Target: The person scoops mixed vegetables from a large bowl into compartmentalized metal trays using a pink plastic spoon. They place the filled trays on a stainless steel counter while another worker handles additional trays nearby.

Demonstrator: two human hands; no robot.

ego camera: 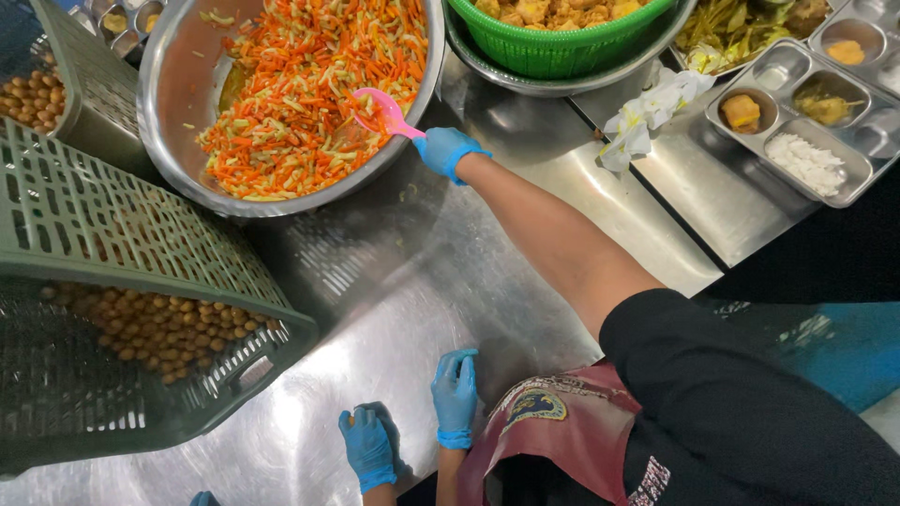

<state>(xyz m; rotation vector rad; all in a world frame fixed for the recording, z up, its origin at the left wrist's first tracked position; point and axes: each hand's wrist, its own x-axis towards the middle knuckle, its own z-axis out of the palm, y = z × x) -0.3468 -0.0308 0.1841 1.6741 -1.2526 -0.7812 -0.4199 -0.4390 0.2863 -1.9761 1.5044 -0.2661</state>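
Right hand (448, 150), grip clenched on the pink spoon (386, 112), whose long axis points up-left into the shredded carrot salad (300, 84).

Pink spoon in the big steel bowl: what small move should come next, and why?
Probably lift the pink spoon with a scoop. The right hand grips its handle, and its tip is already dug into the shredded carrot salad near the steel bowl's rim. On the compartment tray to the right, one section looks bare.
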